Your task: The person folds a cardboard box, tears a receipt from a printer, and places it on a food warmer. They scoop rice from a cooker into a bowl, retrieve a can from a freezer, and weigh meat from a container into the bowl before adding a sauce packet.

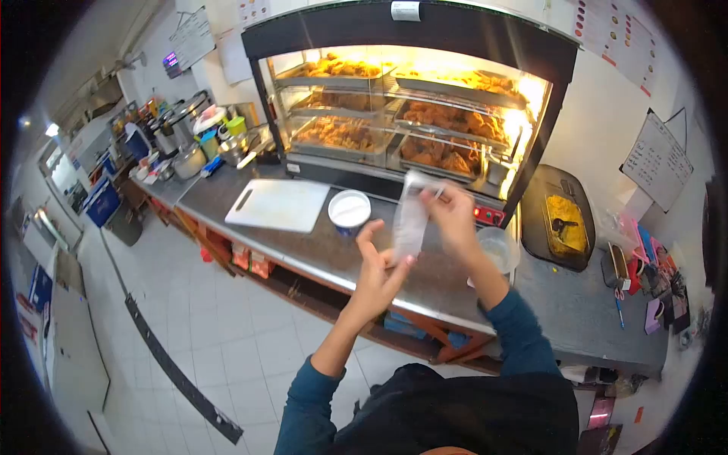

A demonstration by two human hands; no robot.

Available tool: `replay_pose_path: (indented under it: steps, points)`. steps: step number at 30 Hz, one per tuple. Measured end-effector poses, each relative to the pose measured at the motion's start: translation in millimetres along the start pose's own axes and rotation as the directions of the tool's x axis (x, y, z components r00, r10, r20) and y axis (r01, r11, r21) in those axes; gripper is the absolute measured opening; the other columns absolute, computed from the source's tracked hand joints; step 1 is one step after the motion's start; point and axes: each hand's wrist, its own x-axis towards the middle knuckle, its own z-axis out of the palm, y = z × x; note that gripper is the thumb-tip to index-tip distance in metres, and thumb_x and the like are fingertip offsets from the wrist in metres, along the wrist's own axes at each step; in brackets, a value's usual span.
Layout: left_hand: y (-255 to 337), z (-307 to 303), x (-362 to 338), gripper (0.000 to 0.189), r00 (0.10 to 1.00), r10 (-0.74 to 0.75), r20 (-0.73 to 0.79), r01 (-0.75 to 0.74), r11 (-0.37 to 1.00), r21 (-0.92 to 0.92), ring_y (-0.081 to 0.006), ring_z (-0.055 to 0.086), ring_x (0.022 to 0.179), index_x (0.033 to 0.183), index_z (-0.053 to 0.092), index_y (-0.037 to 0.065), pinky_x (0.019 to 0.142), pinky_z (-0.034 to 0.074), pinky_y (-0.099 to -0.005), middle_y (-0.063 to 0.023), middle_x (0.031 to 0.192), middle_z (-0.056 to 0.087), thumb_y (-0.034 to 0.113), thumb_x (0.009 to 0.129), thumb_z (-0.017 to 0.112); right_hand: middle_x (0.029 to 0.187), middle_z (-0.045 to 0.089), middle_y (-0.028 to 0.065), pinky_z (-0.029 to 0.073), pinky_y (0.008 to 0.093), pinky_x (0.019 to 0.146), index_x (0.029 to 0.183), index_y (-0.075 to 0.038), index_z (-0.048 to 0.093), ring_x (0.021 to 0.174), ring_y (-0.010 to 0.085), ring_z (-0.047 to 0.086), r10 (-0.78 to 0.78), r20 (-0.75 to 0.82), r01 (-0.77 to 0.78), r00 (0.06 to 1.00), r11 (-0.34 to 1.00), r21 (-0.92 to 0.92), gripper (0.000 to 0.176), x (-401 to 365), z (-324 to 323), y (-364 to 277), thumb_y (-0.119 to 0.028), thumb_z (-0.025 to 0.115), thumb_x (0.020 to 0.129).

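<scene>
A narrow, thin white bag, paper or plastic, is stretched upright between my two hands above the counter. My right hand pinches its upper end between thumb and fingers. At the lower end, my left hand has its thumb on the bag, while one finger stands raised and apart. Just left of the bag sits a round tub with a white top and dark blue side. A clear plastic container is partly hidden behind my right forearm.
Behind the counter stands a lit, glass-fronted food warmer with trays of fried chicken. A white cutting board lies left of the tub. On the right, a black tray holds yellow food and a black scoop.
</scene>
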Motion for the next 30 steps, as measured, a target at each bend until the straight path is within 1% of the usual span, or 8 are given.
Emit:
replay_pose_path:
  steps: [5, 8, 11, 15, 19, 23, 27, 30]
  points:
    - [-37, -61, 26, 0.061, 0.966, -0.076, 0.247, -0.003, 0.953, 0.303, -0.0306, 0.047, 0.103, 0.123, 0.013, 0.006, 0.087, 0.037, -0.0377, -0.0217, 0.107, 0.049, 0.017, 0.080, 0.054, 0.070, 0.055, 0.0003, 0.038, 0.0201, 0.052, 0.087, -0.004, 0.055, 0.058, 0.0056, 0.045, -0.623, -0.307, 0.331, 0.719, 0.696, -0.638, 0.026, 215, -60, -14, -0.019, 0.068, 0.070]
    - [-61, -119, 32, 0.057, 0.956, -0.233, 0.180, 0.141, 0.899, 0.414, -0.0275, 0.047, 0.104, 0.122, 0.020, 0.007, 0.086, 0.038, -0.0363, -0.0176, 0.109, 0.049, 0.017, 0.079, 0.055, 0.072, 0.059, 0.0040, 0.043, 0.0219, 0.050, 0.090, -0.001, 0.055, 0.056, 0.0092, 0.053, -0.829, -0.356, 0.665, 0.432, 0.559, -0.495, 0.039, 318, -88, -47, -0.020, 0.073, 0.062]
    - [-112, -189, 7, 0.048, 0.911, -0.413, -0.014, 0.398, 0.870, 0.292, -0.0224, 0.049, 0.100, 0.120, 0.028, 0.006, 0.081, 0.041, -0.0328, -0.0129, 0.107, 0.050, 0.014, 0.080, 0.055, 0.080, 0.058, 0.0089, 0.045, 0.0241, 0.057, 0.086, -0.007, 0.062, 0.062, 0.0115, 0.057, -0.893, -0.114, 0.321, 0.435, 0.272, -0.907, 0.027, 350, -106, -72, -0.026, 0.068, 0.068]
    - [-174, -265, -67, 0.041, 0.836, -0.524, -0.166, 0.549, 0.786, 0.284, -0.0172, 0.050, 0.090, 0.115, 0.037, 0.004, 0.073, 0.042, -0.0282, -0.0110, 0.099, 0.052, 0.012, 0.079, 0.056, 0.083, 0.059, 0.0108, 0.045, 0.0315, 0.063, 0.081, -0.010, 0.065, 0.066, 0.0219, 0.057, -0.821, 0.091, 0.379, 0.564, 0.160, -0.912, 0.025, 379, -118, -68, -0.033, 0.059, 0.074]
    - [-155, -291, -110, 0.041, 0.507, -0.777, -0.373, 0.854, 0.512, 0.096, -0.0168, 0.051, 0.088, 0.116, 0.039, 0.007, 0.068, 0.041, -0.0271, -0.0094, 0.102, 0.053, 0.026, 0.082, 0.052, 0.096, 0.050, 0.0192, 0.038, 0.0362, 0.079, 0.095, -0.004, 0.054, 0.088, 0.0333, 0.045, -0.641, 0.321, 0.091, 0.697, -0.364, -0.927, 0.028, 361, -74, -73, -0.024, 0.050, 0.076]
    - [-140, -316, -137, 0.044, 0.503, -0.770, -0.393, 0.832, 0.554, -0.020, -0.0249, 0.050, 0.097, 0.120, 0.036, 0.013, 0.082, 0.039, -0.0377, -0.0113, 0.112, 0.049, 0.036, 0.084, 0.044, 0.089, 0.053, 0.0101, 0.039, 0.0390, 0.076, 0.083, -0.004, 0.056, 0.086, 0.0316, 0.046, -0.882, 0.060, 0.100, 0.467, -0.015, -0.995, 0.020, 353, -39, -58, -0.021, 0.048, 0.078]
    - [-131, -366, -176, 0.046, 0.491, -0.767, -0.413, 0.827, 0.560, -0.056, -0.0242, 0.046, 0.102, 0.124, 0.030, 0.013, 0.085, 0.037, -0.0370, -0.0112, 0.118, 0.044, 0.036, 0.086, 0.041, 0.102, 0.049, 0.0128, 0.036, 0.0420, 0.076, 0.095, -0.007, 0.053, 0.090, 0.0317, 0.043, -0.893, -0.042, -0.204, 0.448, -0.056, -0.977, 0.023, 348, -21, -56, -0.020, 0.048, 0.077]
    - [-123, -413, -221, 0.045, 0.477, -0.728, -0.492, 0.803, 0.589, -0.093, -0.0246, 0.046, 0.102, 0.124, 0.030, 0.013, 0.085, 0.036, -0.0374, -0.0116, 0.118, 0.044, 0.035, 0.086, 0.040, 0.114, 0.041, 0.0161, 0.033, 0.0451, 0.079, 0.111, -0.011, 0.046, 0.101, 0.0326, 0.038, -0.970, -0.157, -0.285, 0.185, 0.100, -0.953, 0.032, 327, -11, -55, -0.024, 0.046, 0.081]
